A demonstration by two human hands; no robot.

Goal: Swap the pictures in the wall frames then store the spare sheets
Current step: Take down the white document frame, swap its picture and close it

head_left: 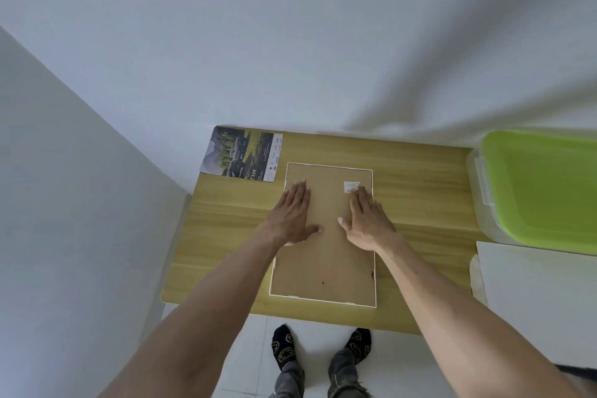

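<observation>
A white-edged picture frame lies face down in the middle of the wooden table, its brown backing board facing up with a small white label near the far right corner. My left hand lies flat on the board's left side, fingers together, palm down. My right hand presses flat on the right side, fingertips at the label. Neither hand grips anything. A printed landscape sheet lies loose at the table's far left corner, apart from the frame.
A clear plastic storage box with a green lid stands at the table's right end. A white sheet or board lies in front of it at the right. White walls close the far side and left. My socked feet stand on the tiled floor below.
</observation>
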